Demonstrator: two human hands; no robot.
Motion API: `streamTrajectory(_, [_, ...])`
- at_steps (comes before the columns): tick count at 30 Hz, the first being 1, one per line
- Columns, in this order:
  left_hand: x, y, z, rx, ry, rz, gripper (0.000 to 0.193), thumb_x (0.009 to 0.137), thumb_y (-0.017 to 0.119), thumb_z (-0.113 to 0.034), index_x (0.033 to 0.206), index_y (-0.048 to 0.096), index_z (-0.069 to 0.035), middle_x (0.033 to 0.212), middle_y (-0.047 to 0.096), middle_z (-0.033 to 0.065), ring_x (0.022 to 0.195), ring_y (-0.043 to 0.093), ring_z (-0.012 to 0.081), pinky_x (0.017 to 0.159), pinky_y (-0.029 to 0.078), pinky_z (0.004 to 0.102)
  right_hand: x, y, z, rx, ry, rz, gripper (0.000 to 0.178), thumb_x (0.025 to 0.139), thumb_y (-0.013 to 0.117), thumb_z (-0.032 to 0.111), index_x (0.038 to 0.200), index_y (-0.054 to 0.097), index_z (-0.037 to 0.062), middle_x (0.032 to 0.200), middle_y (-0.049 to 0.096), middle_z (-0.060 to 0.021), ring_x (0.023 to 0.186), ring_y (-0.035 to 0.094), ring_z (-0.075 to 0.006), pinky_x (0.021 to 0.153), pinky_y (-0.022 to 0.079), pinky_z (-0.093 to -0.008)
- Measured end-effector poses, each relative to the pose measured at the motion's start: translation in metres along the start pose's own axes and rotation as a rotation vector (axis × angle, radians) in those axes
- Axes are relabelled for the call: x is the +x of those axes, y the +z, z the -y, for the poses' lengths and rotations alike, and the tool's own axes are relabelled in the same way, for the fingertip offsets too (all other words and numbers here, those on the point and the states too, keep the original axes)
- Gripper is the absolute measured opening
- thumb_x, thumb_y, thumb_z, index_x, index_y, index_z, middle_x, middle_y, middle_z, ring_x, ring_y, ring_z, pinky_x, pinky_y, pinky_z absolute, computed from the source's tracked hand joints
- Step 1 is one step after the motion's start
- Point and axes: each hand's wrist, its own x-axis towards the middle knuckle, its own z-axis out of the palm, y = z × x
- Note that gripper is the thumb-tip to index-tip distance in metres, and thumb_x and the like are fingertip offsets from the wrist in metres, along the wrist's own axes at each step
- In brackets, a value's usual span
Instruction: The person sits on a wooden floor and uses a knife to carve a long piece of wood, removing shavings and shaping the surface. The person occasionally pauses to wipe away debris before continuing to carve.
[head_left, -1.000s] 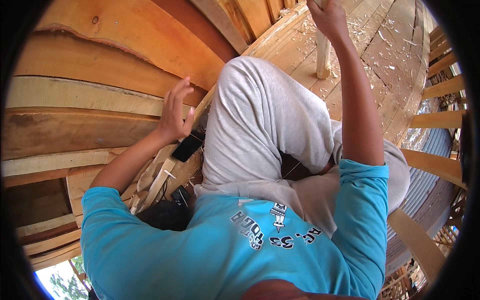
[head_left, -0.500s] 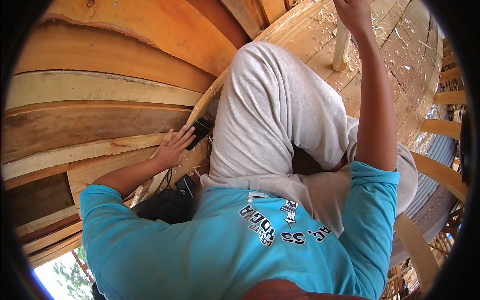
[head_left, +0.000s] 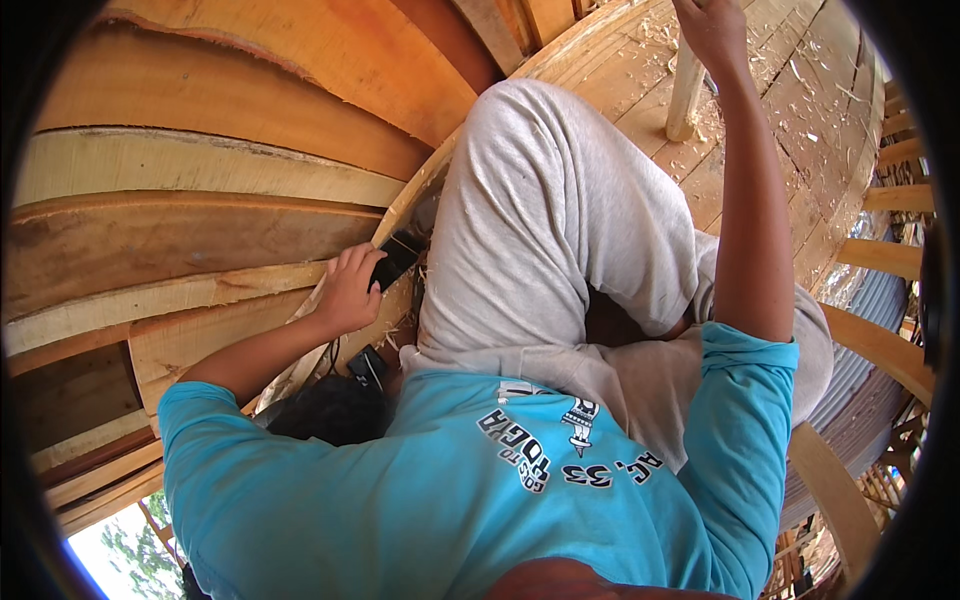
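Note:
My left hand (head_left: 350, 292) rests by the wooden edge left of my raised knee, its fingers curled over the near end of a flat black device with a glossy face (head_left: 400, 258). The thumb lies along the device's lower side. Far up at the right, my right hand (head_left: 712, 32) is partly cut off by the top of the view. Its fingers look curled, and what they hold is hidden. Just below it, a short pale wooden post (head_left: 685, 95) stands on the planks; I cannot tell whether the hand touches it.
Curved wooden planks (head_left: 210, 170) rise on the left. Wood shavings lie over the plank floor (head_left: 790, 150). A small black box (head_left: 368, 366) with a cable sits near my hip, beside a dark rounded thing (head_left: 330, 410). Curved ribs (head_left: 880, 350) stand at the right.
My left hand has gone from spread fingers laid on the black device to curled fingers at its near end. My right hand has barely moved.

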Motion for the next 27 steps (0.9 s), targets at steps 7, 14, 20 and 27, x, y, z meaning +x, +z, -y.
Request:
streamTrajectory(7, [0.029,-0.014,-0.072,-1.566,-0.835,0.476,0.075,0.099,0.027,-0.054,0.143,0.033,0.006,0.143,0.042,0.0228,0.133,0.041,0.0329,0.11,0.031,0.0459,-0.005,0.002,0.013,-0.067,0.065,0.05,0.036,0.088,0.069,0.027,0.102,0.056,-0.0042,0.073,0.058,-0.0172,0.066,0.056,-0.027,0.059,0.045,-0.042])
streamTrajectory(14, [0.101,-0.106,-0.08,-2.107,-0.214,0.062,0.075,0.097,0.037,-0.051,0.148,0.026,0.003,0.151,0.033,0.0213,0.141,0.032,0.0313,0.115,0.025,0.0441,-0.004,0.003,0.012,-0.045,0.075,0.063,0.036,0.089,0.069,0.027,0.102,0.056,-0.0037,0.072,0.058,-0.0145,0.064,0.055,-0.0243,0.058,0.045,-0.0405])
streamTrajectory(20, [0.099,-0.123,-0.05,-1.536,-0.148,-0.099,0.069,0.095,0.044,-0.037,0.152,0.022,-0.004,0.157,0.025,0.0189,0.145,0.025,0.0304,0.116,0.023,0.0433,-0.004,0.005,0.01,-0.017,0.066,0.053,0.035,0.089,0.069,0.027,0.101,0.056,-0.0036,0.071,0.057,-0.0129,0.064,0.054,-0.0223,0.057,0.045,-0.0395])
streamTrajectory(27, [0.059,-0.076,-0.051,-1.32,-0.66,0.981,0.085,0.094,0.043,-0.058,0.155,0.012,-0.006,0.158,0.02,0.021,0.143,0.025,0.0381,0.115,0.022,0.0501,-0.004,0.004,0.012,-0.071,0.058,0.051,0.036,0.089,0.069,0.027,0.103,0.056,-0.0032,0.071,0.058,-0.0159,0.064,0.056,-0.0246,0.057,0.045,-0.0406])
